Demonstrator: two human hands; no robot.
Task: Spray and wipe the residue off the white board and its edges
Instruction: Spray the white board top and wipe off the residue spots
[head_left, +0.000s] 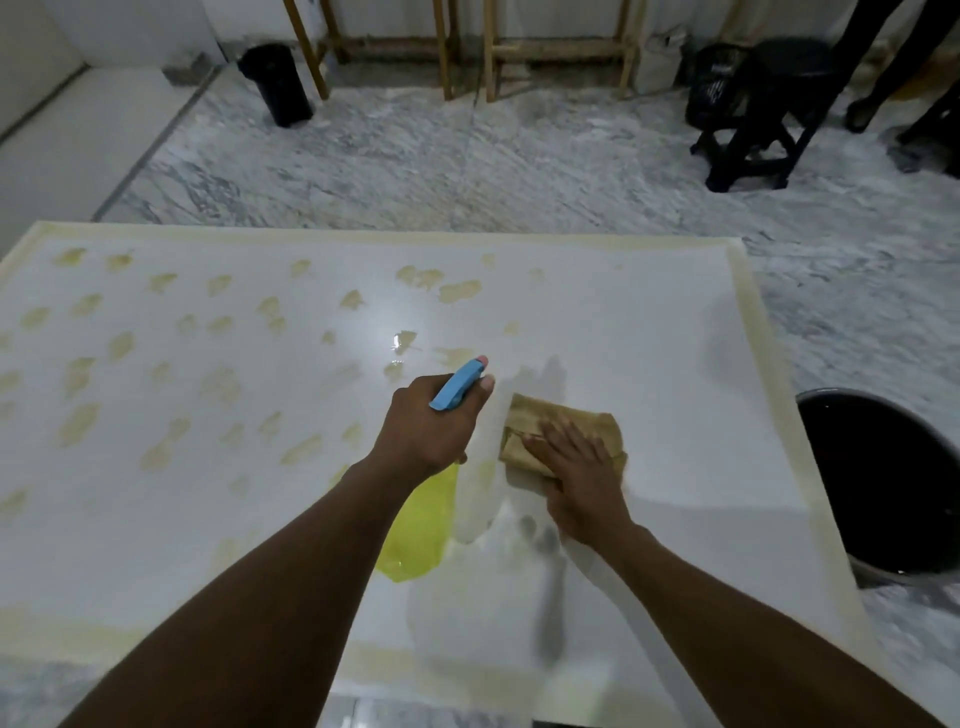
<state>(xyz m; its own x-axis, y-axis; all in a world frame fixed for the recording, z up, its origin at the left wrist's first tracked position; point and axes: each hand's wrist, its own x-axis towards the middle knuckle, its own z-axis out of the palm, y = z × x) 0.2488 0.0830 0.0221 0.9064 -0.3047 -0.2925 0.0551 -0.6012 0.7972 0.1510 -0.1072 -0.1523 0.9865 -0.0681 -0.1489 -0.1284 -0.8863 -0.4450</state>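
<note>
A large white board (623, 332) lies flat in front of me, with several yellowish residue patches (78, 423) over its left and middle and a yellowish strip along its edges (748, 312). My left hand (431, 421) grips a spray bottle (457, 384) with a blue head and a yellow body, held just above the board's middle. Flat on a folded tan cloth (561, 415), my right hand (582, 473) presses it onto the board right of the bottle. The board's right part looks free of patches.
A dark round bucket (883, 483) stands on the marble floor by the board's right edge. Behind the board are a black bin (278, 83), wooden frame legs (467, 47), a black stool (753, 119) and a person's dark legs (878, 62) at the far right.
</note>
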